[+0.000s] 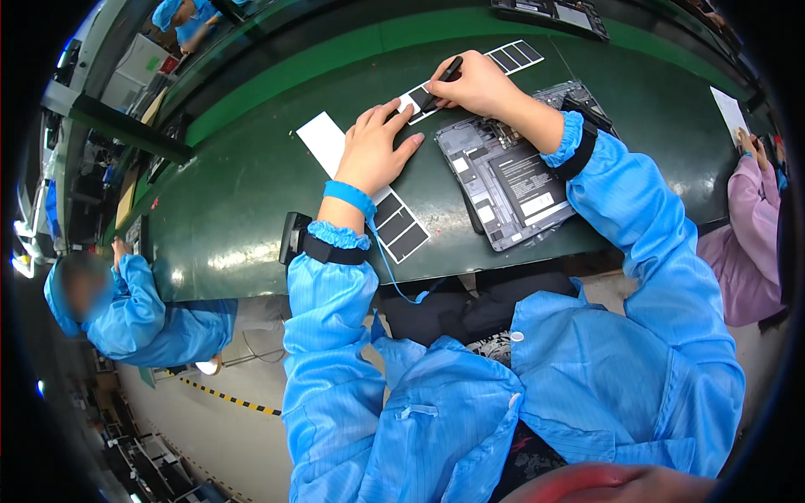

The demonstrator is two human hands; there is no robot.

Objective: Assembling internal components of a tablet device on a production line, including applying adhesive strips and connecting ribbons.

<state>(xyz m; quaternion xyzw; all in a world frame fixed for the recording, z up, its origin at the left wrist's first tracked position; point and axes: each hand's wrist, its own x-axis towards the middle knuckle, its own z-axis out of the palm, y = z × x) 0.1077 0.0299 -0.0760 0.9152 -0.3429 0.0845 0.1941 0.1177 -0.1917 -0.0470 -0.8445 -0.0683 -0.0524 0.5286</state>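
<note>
My right hand (476,86) grips a slim black pen-shaped tool (453,70), its lower end at a black rectangular sticker on a white backing strip (412,102). Fingers spread, my left hand (369,151) lies with its fingertips at the near end of that strip. A second strip with black rectangles (402,226) runs under my left hand and wrist; a plain white part (321,141) shows on the other side. Below my right forearm rests an opened laptop base (478,172), with its battery (527,183) and boards exposed. My forearm covers part of it.
All this lies on a green worktable (235,210). Another opened laptop base (553,17) sits at the far edge. A blue cord (387,260) hangs from my left wristband. A person in blue (151,310) sits at left, one in pink (746,226) at right.
</note>
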